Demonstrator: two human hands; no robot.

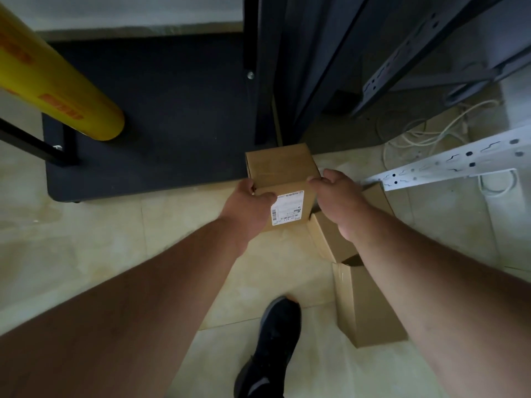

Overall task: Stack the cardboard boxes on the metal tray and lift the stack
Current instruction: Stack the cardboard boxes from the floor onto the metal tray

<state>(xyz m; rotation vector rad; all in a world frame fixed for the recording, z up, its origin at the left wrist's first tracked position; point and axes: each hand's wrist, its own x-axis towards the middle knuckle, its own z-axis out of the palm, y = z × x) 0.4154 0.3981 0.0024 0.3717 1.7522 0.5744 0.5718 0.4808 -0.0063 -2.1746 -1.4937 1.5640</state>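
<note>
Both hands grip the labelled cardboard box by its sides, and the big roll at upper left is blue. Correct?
Not quite. The roll is yellow, not blue, as the head view shows. The left hand and right hand do grip the labelled cardboard box by its sides.

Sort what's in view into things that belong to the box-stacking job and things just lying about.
Job: labelled cardboard box, held by left hand and right hand; cardboard boxes on the floor; dark tray.

Lying about: yellow roll; white cables; slotted metal rail; black shoe.

storeroom, slotted shelving rails (448, 168), boxes (370, 305), tiled floor (86, 254)
</note>
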